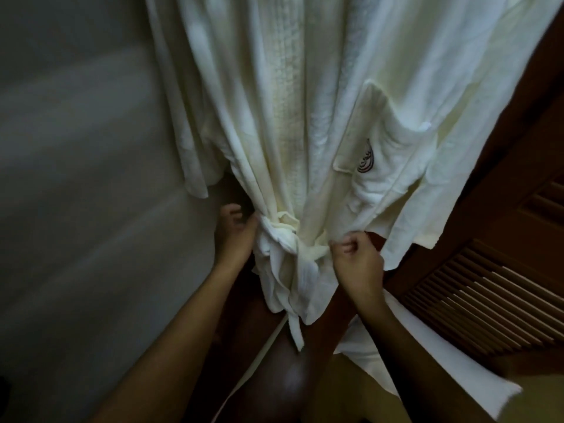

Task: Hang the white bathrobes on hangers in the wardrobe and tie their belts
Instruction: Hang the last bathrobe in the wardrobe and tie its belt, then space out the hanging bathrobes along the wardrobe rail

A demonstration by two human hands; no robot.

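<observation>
- The white bathrobe (305, 117) is hanging through the frame's centre, its belt (283, 230) knotted mid-frame.
- We are judging it soft, light and limp, best held by the belt ends below the knot.
- Our right hand (357, 261) is pinching robe cloth with curled fingers (345, 247).
- Our left hand (235, 233) is touching the belt; we cannot tell its grip.
- A louvred wardrobe door (488, 285) is showing lower right.

Both hands flank the belt knot (283, 232)
Left hand (235, 232), just left of the knot, pinches its edge with thumb and forefinger. Right hand (357, 264), just right of it and slightly lower, has its fingers curled tight; its grip is unclear.
</observation>
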